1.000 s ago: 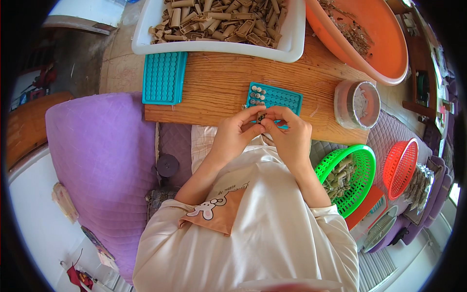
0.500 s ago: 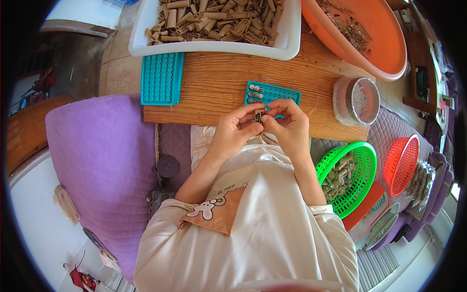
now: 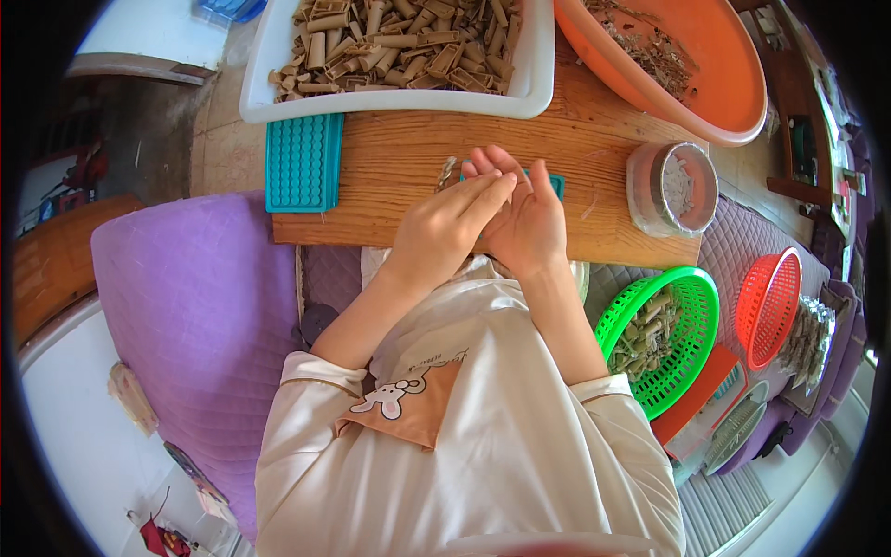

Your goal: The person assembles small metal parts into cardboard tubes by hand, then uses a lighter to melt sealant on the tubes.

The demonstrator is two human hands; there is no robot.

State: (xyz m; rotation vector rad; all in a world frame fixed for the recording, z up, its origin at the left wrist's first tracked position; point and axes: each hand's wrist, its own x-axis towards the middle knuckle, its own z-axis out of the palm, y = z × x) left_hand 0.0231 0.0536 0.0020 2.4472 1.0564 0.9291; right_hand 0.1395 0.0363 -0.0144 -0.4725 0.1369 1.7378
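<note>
My left hand (image 3: 436, 229) reaches across my right hand (image 3: 531, 223), its fingers stretched out over the right palm. Turned palm-up, my right hand has its fingers raised and spread. Whether anything small lies between the two hands is hidden. Just beyond my left knuckles shows a small brown piece (image 3: 446, 174); it is apart from the fingertips, and I cannot tell whether it rests on the table. Behind my hands is a teal tray with round wells (image 3: 557, 184), mostly covered by them.
A white bin (image 3: 399, 100) of brown split tube pieces and an orange basin (image 3: 715, 88) of debris stand at the back. Another teal tray (image 3: 303, 162) lies left. Right are a clear tub (image 3: 640, 190), a green basket (image 3: 703, 320) with pale husks and a red basket (image 3: 770, 302).
Both hands pinched a small brown block with dark contents; now the fingers are extended, left over right palm. A brown piece shows beyond the left hand. The view has shifted slightly.
</note>
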